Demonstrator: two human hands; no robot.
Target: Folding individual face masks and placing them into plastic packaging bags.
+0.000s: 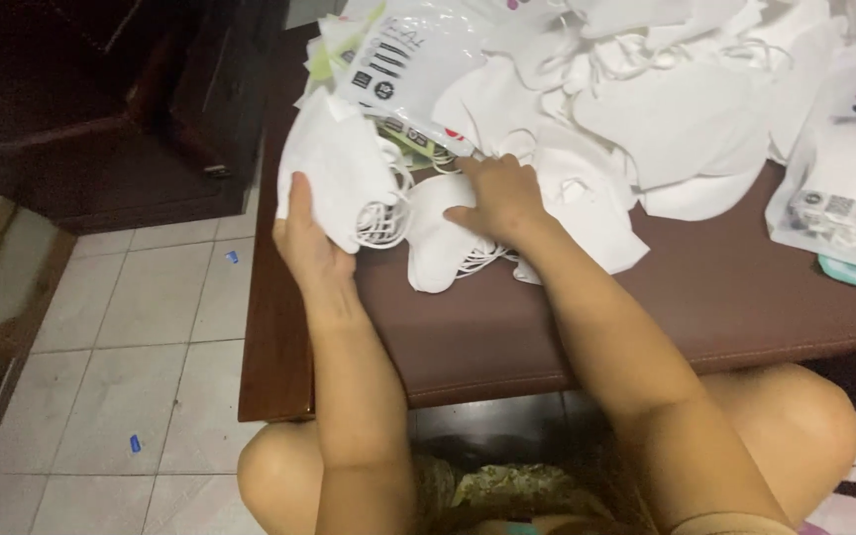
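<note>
The brown counter [705, 297] carries a heap of white masks [666, 109] and printed bags [403, 50]. At its left edge, the left hand [307, 243] grips a folded stack of masks [334, 173], fingers closed around it. Just right, the right hand [495, 193] presses spread fingers on a flat mask [438, 243], long axis running toward the person.

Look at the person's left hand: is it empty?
No, the left hand grips a small stack of folded white masks at the table's left edge.
</note>
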